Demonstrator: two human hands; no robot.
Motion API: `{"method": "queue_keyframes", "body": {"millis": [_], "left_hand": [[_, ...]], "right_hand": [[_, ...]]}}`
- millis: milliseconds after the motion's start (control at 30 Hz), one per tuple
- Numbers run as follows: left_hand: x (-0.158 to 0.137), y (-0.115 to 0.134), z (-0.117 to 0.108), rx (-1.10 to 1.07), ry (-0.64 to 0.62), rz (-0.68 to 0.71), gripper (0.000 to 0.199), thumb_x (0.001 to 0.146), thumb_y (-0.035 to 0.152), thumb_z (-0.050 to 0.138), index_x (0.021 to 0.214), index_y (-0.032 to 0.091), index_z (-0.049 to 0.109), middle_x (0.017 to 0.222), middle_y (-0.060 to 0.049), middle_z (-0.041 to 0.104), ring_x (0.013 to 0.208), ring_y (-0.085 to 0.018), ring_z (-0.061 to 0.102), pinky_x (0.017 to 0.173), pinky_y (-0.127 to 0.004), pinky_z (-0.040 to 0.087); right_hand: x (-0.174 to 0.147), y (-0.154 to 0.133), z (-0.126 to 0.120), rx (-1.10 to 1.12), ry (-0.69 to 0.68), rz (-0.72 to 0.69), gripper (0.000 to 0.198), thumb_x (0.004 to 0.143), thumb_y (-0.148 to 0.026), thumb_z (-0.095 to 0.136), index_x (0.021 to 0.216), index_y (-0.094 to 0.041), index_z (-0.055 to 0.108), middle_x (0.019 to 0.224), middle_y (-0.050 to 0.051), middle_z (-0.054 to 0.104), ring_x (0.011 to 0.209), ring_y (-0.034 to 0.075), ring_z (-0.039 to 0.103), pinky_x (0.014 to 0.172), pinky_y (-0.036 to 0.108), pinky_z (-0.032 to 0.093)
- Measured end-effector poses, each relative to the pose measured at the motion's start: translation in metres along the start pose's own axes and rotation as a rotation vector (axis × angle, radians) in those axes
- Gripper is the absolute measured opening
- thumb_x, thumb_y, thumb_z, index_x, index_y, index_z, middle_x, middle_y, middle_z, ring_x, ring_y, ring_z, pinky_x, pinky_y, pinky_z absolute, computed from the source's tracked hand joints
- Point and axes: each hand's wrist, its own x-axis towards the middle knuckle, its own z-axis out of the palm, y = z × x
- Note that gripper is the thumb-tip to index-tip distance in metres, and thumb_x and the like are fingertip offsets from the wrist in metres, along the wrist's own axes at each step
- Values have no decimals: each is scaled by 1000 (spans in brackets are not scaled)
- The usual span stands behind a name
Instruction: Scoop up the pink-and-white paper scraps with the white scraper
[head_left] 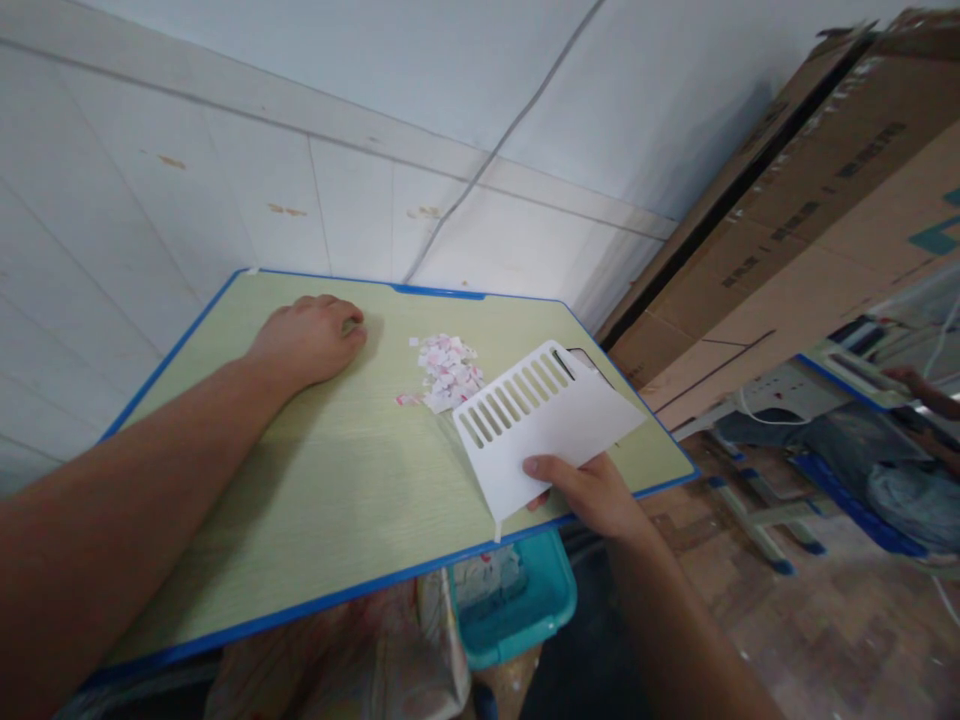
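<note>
My left hand [311,337] rests on the pale green tabletop [330,480], its fingers loosely curled in; I see nothing in them. To its right lies a small pile of white and pink paper scraps [450,372]. A thin white slotted panel [551,425], with a row of long openings along one side, is in my right hand [585,490]. The thumb presses on its upper face while most fingers are hidden underneath. It tilts over the table's right part, its slotted edge beside the scraps. Another flat, dark-edged item [592,358] partly shows behind the panel.
A teal bin [517,630] holding paper scraps stands below the table's front edge. Tall cardboard boxes [780,215] lean at the right. A grey cable [517,120] runs down the white wall behind. Farther right, another person's hand [915,380] shows near a desk.
</note>
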Motion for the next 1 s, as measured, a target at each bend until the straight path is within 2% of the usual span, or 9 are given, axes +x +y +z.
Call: {"method": "queue_keyframes", "body": {"millis": [333,500,667,800,933,1000], "left_hand": [[-3,5,-4,3,-10,-8,58,122,34,48,162,8,82,177,-25,76,162,-44,70,141,-62,56],[-3,4,-3,11,-9,1,56,122,33,50,162,8,81,178,-25,76,163,-42,70,142,-60,55],[-2,3,-1,16,3,-1,61,121,36,46,162,9,83,177,-25,77,163,-45,71,138,-58,57],[3,-2,5,6,20,-19,64,117,43,48,162,17,86,176,-20,79,164,-43,72,136,-54,57],[6,-7,9,7,27,-5,66,116,43,45,162,18,85,174,-19,80,164,-43,72,135,-53,57],[6,-8,10,9,29,-3,66,115,44,46,161,18,85,174,-19,81,163,-42,73,134,-52,57]], "right_hand": [[0,-4,2,62,15,29,24,72,-45,94,74,-28,77,67,6,80,51,24,69,49,37,62],[-1,-2,1,57,-5,33,24,74,-44,94,72,-29,76,64,5,78,50,23,65,49,37,62],[1,2,-2,85,-1,27,30,72,-44,102,78,-28,77,68,4,79,52,23,67,49,37,62],[0,4,-4,98,-48,10,31,76,-43,105,78,-27,79,65,3,76,50,22,66,49,36,63],[-6,9,-6,111,-30,16,35,77,-44,112,90,-27,84,76,5,84,58,25,74,53,37,66],[-7,12,-7,106,-41,20,38,81,-49,113,91,-27,85,74,5,83,57,25,73,53,37,64]]}}
